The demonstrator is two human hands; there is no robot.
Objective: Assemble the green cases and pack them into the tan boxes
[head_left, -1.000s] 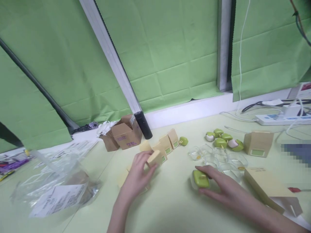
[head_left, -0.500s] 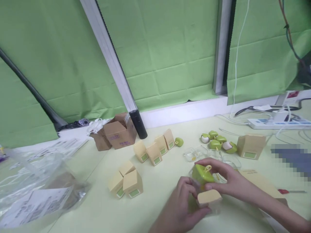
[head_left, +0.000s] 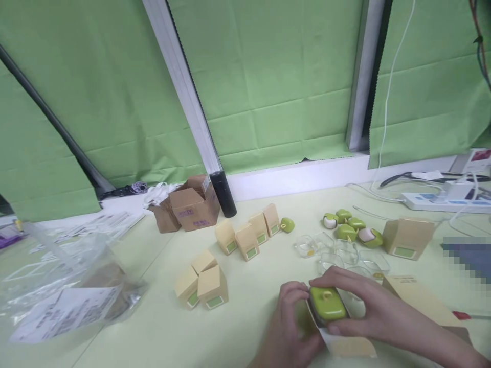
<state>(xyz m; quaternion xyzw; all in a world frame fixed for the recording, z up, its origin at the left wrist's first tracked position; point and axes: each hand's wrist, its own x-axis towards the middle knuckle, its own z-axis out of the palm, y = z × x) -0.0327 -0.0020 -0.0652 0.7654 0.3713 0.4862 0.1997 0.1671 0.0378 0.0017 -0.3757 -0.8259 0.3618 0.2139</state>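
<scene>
A green earphone case cover (head_left: pixel 330 305) with a small loop on top sits at the mouth of a small cardboard box (head_left: pixel 351 346), whose open flap points towards me. My left hand (head_left: pixel 289 327) is closed around the left side of the box. From the right, my right hand (head_left: pixel 364 304) grips the green cover, fingers at its far edge and thumb at its near edge. How deep the cover sits in the box is hidden. Behind my right hand lie several clear plastic shells (head_left: pixel 346 251). Farther back is a cluster of green covers (head_left: pixel 346 232), some with white cases inside.
Several closed tan boxes (head_left: pixel 212 287) stand left of my hands. Another box (head_left: pixel 408 237) is at right, near a power strip (head_left: pixel 452 202). A clear plastic bag (head_left: pixel 72 301) lies at far left; a cardboard carton (head_left: pixel 195 207) and black cylinder (head_left: pixel 223 194) stand behind.
The green cover has come down from above the box to its mouth, and the box has turned so its flap lies lower right. The view has shifted slightly.
</scene>
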